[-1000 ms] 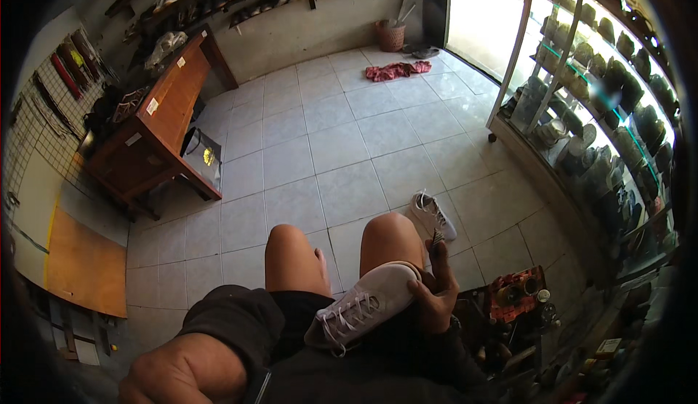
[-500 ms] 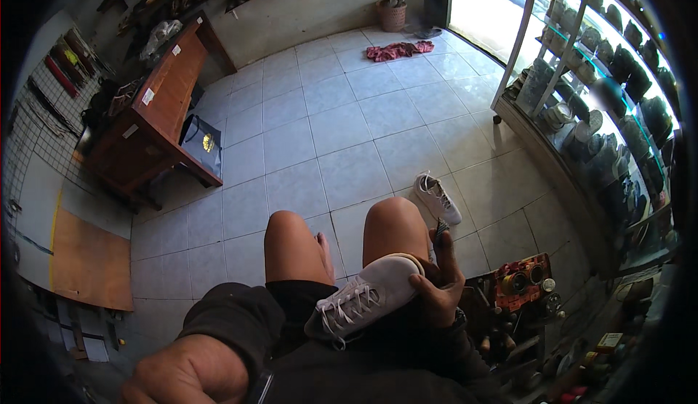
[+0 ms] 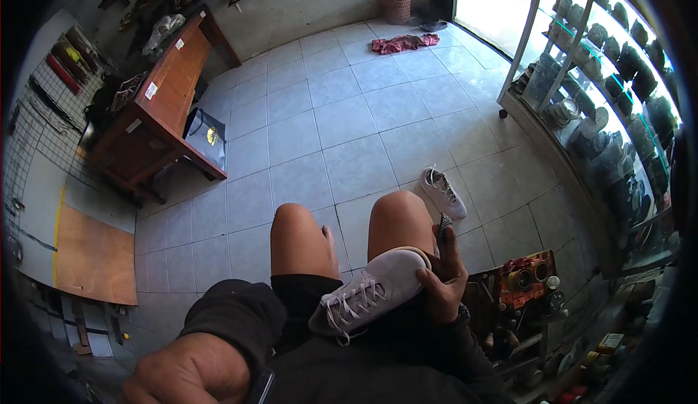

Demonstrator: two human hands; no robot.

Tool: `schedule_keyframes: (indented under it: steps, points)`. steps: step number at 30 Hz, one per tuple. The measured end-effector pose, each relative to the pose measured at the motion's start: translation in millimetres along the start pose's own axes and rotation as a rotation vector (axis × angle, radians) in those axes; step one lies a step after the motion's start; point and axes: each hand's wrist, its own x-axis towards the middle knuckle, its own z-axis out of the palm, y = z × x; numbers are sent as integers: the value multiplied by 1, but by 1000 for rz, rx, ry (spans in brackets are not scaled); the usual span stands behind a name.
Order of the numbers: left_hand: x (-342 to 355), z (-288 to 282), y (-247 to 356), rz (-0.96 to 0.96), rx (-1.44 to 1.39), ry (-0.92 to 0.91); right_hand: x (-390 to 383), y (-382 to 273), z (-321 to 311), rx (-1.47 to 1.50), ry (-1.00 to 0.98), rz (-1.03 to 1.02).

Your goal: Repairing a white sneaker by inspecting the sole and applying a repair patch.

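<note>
A white lace-up sneaker [image 3: 371, 288] lies across my right thigh, its toe pointing up and to the right. My right hand [image 3: 445, 284] grips it at the toe, thumb on the upper and fingers round the far side. A tan layer shows along the toe's edge. By the raised index fingertip sticks up a small grey ridged piece [image 3: 445, 222]; whether it belongs to the shoe I cannot tell. At the lower left, my left hand [image 3: 185, 371] is bent into a fist close to my body. Its fingertips are hidden, and so is anything in them.
Another white sneaker [image 3: 442, 192] stands on the tiled floor beyond my right knee. To the right are an orange tray [image 3: 522, 280] with tins and a glass shoe cabinet [image 3: 582, 77]. A wooden desk [image 3: 171, 77] stands left, a black bag [image 3: 205, 142] beside it. A red cloth [image 3: 404, 44] lies farther off.
The view has shifted slightly, so the room sits a little differently in it. Both hands and the sneaker hold nearly the same pose.
</note>
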Motion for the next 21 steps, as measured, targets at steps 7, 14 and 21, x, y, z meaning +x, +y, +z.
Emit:
schedule_keyframes:
  steps: [7,14,21]
  points:
    - [1,-1,3,-6,3,-1,1,10,-9,-54,-42,-40]
    - [-5,0,-6,49,-2,47,1,13,-10,-67,-40,-48]
    - [-6,-1,-8,35,12,58,2,15,-13,-92,-40,-29]
